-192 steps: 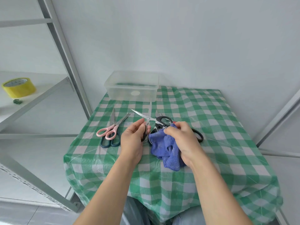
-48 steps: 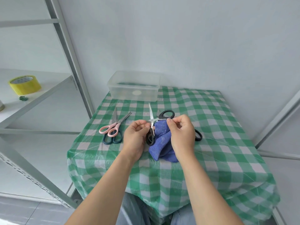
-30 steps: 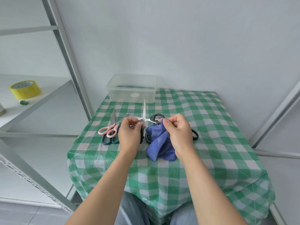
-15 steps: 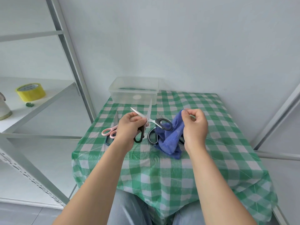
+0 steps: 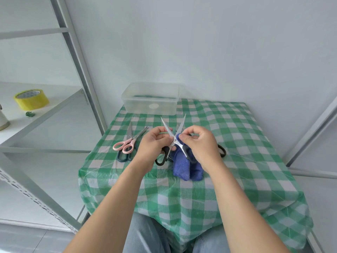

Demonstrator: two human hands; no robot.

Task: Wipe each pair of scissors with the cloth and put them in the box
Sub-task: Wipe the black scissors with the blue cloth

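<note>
While the print on the yellow tape roll [image 5: 31, 99], on the shelf [image 5: 54, 108] left of the box [image 5: 151, 100], is too small to read, the rest is plain. A table [image 5: 237, 143] under a green-and-white checked cover stands against a pale wall, with the clear box at its far edge. In front of the box, both hands hover close together. The left hand [image 5: 155, 143] grips the black-handled scissors [image 5: 175, 141] by one handle, blades spread in a V toward the box. The right hand [image 5: 199, 143] pinches the blue cloth [image 5: 184, 167] against a blade at the pivot. Pink scissors [image 5: 127, 145] lie over a dark pair [image 5: 124, 157], in front of the box and to its left.
</note>
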